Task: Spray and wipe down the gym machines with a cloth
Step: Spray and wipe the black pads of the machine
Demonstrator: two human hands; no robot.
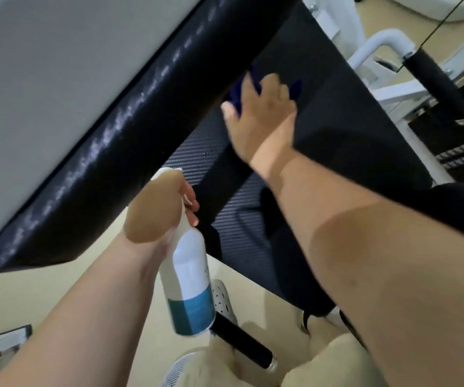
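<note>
In the middle of the frame, a little toward the top, the right grip (258, 118) is lying flat with its fingers spread and the thumb pointing to the left. It is pressing a dark blue cloth (246, 85) against the black seat pad (337, 121) of the gym machine. It is not closing round the cloth, which is showing only at the fingertips and beside the thumb, close under the long black padded edge (99, 135) that is running from the lower left to the top centre. Above this edge, a pale grey panel (43, 51) is filling the upper left of the frame. In the lower centre, the left grip (155, 210) is wrapping its fingers round the neck of a white spray bottle (188, 275) with a blue band near the bottom. The bottle is hanging downward and a little to the right, and one finger is resting at the front of the spray head. In the upper right, a white metal frame (379, 46) and a black roller handle (443, 88) are standing behind the seat pad. At the bottom, another black handle (242, 342) is sticking out below the bottle, and a white shoe with holes (223, 297) is showing on the beige floor (43, 289). The picture is slightly blurred.
</note>
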